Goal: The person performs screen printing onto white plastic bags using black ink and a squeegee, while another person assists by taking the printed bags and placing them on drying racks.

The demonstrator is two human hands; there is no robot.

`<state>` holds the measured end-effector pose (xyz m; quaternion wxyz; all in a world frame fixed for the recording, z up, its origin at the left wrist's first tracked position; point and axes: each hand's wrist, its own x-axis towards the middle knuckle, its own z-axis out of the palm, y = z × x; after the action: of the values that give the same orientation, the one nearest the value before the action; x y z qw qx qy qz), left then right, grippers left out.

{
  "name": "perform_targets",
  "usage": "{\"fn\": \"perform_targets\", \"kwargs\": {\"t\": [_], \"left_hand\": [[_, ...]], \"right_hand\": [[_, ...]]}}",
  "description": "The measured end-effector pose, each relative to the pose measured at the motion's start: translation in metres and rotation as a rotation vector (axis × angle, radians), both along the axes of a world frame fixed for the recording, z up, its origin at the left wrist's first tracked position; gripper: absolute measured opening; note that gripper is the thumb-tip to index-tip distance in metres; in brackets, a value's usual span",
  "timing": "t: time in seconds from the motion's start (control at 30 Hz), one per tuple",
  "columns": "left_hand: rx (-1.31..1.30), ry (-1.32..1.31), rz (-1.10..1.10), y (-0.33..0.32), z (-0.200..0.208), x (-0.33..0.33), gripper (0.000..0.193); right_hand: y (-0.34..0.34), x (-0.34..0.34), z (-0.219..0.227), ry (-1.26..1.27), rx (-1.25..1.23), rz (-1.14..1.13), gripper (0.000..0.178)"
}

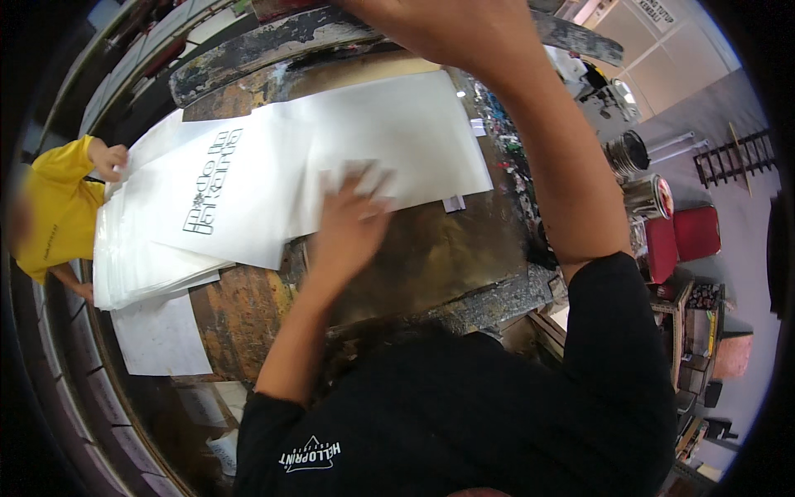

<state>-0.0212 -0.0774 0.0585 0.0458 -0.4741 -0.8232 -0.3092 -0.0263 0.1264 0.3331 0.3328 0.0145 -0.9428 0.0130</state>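
Observation:
My left hand [354, 217], blurred by motion, has its fingers spread over the near edge of a blank white sheet [397, 124]. I cannot tell whether it touches the sheet. To its left, a white sheet with a dark printed design [263, 178] overlaps the blank one and lies on a stack of white sheets [124, 257]. My right hand [431, 29] reaches up to the top edge beside a paint-stained frame bar [281, 62]; its fingers are out of view.
A person in a yellow shirt [66, 207] stands at the left, one hand [108, 159] at the stack. The worktable [439, 257] is stained with paint. Paint cans [648, 196], a red chair [696, 234] and shelves [700, 331] are on the right.

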Motion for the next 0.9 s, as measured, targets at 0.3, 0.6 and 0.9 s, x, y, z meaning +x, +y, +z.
{"fn": "perform_targets", "kwargs": {"t": [0.3, 0.6, 0.9], "left_hand": [[-0.172, 0.195, 0.012, 0.097, -0.073, 0.008, 0.056], [-0.149, 0.21, 0.038, 0.102, -0.081, 0.012, 0.059], [0.897, -0.944, 0.199, -0.033, 0.081, 0.001, 0.103]], "right_hand": [[-0.009, 0.003, 0.031, -0.36, -0.016, -0.118, 0.057], [0.002, 0.001, 0.01, -0.037, -0.015, -0.017, 0.06], [0.022, 0.032, -0.065, -0.14, 0.121, 0.244, 0.059]]}}
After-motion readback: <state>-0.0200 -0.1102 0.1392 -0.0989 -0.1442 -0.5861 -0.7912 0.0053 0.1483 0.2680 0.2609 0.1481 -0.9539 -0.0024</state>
